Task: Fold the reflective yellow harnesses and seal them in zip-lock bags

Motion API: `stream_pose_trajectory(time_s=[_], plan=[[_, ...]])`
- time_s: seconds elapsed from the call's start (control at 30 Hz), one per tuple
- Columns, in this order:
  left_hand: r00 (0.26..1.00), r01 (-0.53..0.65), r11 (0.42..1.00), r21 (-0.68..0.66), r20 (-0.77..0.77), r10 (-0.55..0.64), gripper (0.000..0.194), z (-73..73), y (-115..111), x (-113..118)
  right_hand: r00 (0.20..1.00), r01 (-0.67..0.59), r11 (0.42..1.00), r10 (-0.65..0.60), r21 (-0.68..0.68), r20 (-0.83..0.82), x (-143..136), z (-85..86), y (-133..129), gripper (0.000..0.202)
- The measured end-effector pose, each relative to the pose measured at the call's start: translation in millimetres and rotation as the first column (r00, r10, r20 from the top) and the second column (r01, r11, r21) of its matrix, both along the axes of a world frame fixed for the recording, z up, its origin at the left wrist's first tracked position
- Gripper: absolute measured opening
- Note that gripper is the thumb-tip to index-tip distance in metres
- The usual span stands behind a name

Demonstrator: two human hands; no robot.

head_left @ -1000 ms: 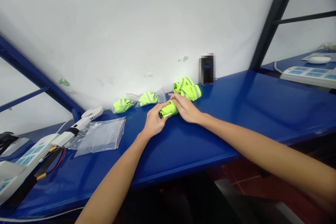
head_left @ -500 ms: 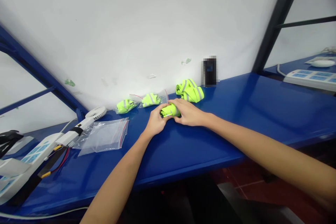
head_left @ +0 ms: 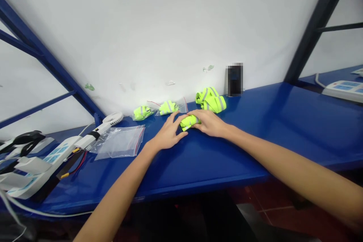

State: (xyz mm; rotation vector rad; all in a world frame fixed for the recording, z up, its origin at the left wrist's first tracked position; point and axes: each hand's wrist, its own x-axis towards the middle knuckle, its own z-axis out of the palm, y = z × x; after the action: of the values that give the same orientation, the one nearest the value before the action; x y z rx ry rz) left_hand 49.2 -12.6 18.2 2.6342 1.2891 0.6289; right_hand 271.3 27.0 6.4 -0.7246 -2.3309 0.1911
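Note:
A rolled-up reflective strap (head_left: pixel 190 122), fluorescent yellow with a grey stripe, rests on the blue table between my hands. My right hand (head_left: pixel 210 121) curls over its right side and grips it. On the other side, my left hand (head_left: pixel 169 132) has its fingers spread, with fingertips close to the roll's left end; whether they touch it I cannot tell. Behind the hands sits a looser heap of the same yellow strap (head_left: pixel 212 100). Two more yellow bundles, one (head_left: pixel 142 112) farther left and one (head_left: pixel 168 107) nearer, lie in clear bags by the wall.
Clear zip bags (head_left: pixel 120 143) lie flat on the left, beside a white handheld fan (head_left: pixel 113 118). Power strips (head_left: pixel 42 170) with plugs and cables stand at the far left. A pixelated dark object (head_left: pixel 235 80) leans on the wall. Blue table (head_left: pixel 272 128) surface extends right.
My left hand has loosened from the roll and spread its fingers. My right hand stays on it. The whole view has shifted slightly, so things appear farther right.

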Motion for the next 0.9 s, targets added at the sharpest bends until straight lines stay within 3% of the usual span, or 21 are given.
stream_pose_trajectory(time_s=[0.1, 0.23, 0.3, 0.43, 0.53, 0.7, 0.8, 0.9], plan=[[0.974, -0.065, 0.998, 0.005, -0.218, 0.064, 0.072, 26.0, -18, -30, 0.999, -0.022, 1.000, 0.021, -0.016, -0.043, -4, 0.5, -4, 0.042], [0.900, -0.298, 0.954, 0.041, -0.322, 0.295, 0.090, 57.4, -48, -97, 0.976, 0.047, 0.993, -0.068, -0.104, -0.209, 0, 7.0, -1, 0.038], [0.851, -0.380, 0.925, 0.008, -0.389, 0.353, 0.106, 63.0, -60, -134, 0.955, 0.081, 0.990, -0.111, -0.117, -0.274, 4, 9.8, 3, 0.036], [0.783, -0.366, 0.929, -0.050, -0.556, 0.278, 0.119, 55.3, -67, -181, 0.949, 0.048, 0.996, -0.068, -0.074, -0.307, 4, 8.2, 5, 0.035], [0.767, -0.360, 0.931, -0.065, -0.589, 0.255, 0.119, 48.3, -55, -184, 0.954, 0.008, 0.998, -0.029, -0.070, -0.299, 1, 5.1, 0, 0.036], [0.776, -0.392, 0.913, -0.117, -0.574, 0.260, 0.106, 49.9, -36, -155, 0.915, -0.032, 0.999, 0.013, -0.041, -0.403, -2, 6.3, -6, 0.043], [0.827, -0.391, 0.915, -0.099, -0.474, 0.302, 0.090, 48.8, -33, -132, 0.904, 0.021, 0.999, -0.038, -0.045, -0.426, -2, 7.2, -6, 0.054], [0.913, -0.311, 0.946, -0.090, -0.305, 0.271, 0.071, 43.8, -28, -105, 0.910, 0.048, 0.997, -0.069, -0.061, -0.410, -2, 6.5, -4, 0.060]])
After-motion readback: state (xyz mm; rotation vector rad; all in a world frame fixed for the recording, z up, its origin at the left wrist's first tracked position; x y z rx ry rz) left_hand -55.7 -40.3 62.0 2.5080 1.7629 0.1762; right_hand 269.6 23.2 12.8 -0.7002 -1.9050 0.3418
